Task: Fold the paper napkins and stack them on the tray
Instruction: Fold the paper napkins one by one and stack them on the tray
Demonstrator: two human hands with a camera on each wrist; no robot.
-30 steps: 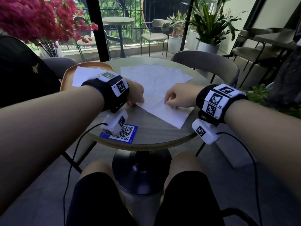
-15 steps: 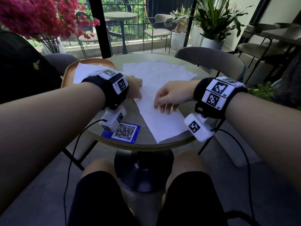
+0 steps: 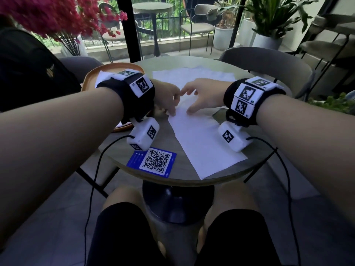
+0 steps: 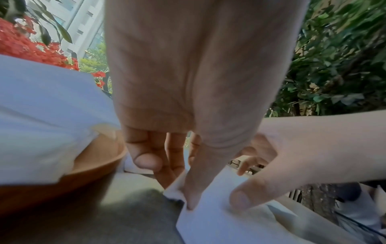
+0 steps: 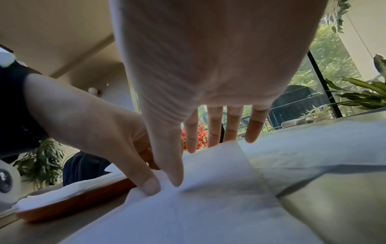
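A white paper napkin [image 3: 201, 146] lies spread on the round table [image 3: 163, 135], its near corner at the table's front edge. My left hand [image 3: 169, 100] pinches the napkin's far left corner [image 4: 175, 193], thumb on top and fingers curled behind. My right hand [image 3: 199, 96] is right beside it, thumb [image 5: 173, 178] pressing the sheet, its other fingers [image 5: 231, 128] straight and spread above the paper. More unfolded napkins [image 3: 192, 73] lie at the table's far side. An orange tray [image 3: 86, 81] at the left holds a folded napkin [image 4: 41, 115].
A blue QR card [image 3: 153, 162] lies near the table's front left edge. A grey chair [image 3: 269, 60] stands behind the table at the right, and a black bag [image 3: 28, 73] sits at the left beside red flowers [image 3: 48, 16]. My knees are under the table.
The napkin has slid toward me, up to the front edge. Both hands have come together at its far left corner, and the right hand's fingers have straightened out.
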